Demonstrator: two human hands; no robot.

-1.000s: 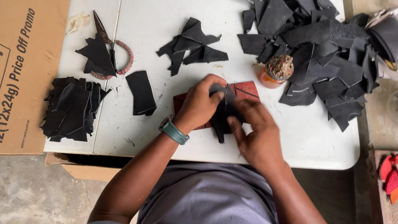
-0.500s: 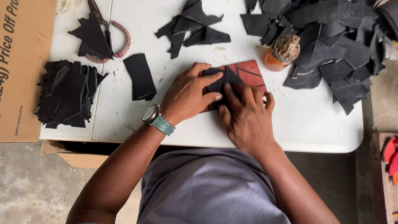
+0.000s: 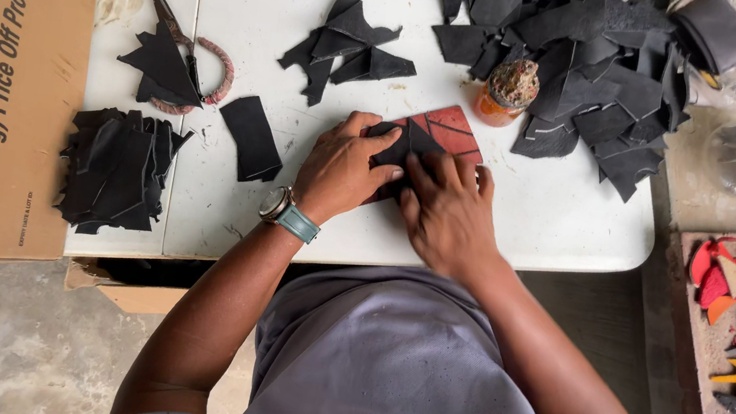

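At the frame's centre, the left hand (image 3: pixel 343 168) and right hand (image 3: pixel 448 209) press flat, fingers spread, on a black piece (image 3: pixel 402 146) atop the red panel (image 3: pixel 448 131).

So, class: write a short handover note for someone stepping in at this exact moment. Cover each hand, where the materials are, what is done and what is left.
Left hand: flat, pressing a black leather piece onto the red-brown panel.
Right hand: fingertips pressing the same piece from the near side.
Materials: big heap of black offcuts far right, small cluster behind the panel, stack at the left, single strip beside it. Scissors far left; open glue jar right of the panel.
Done: part of the panel is covered in black.
Left: the red-brown area is still bare.
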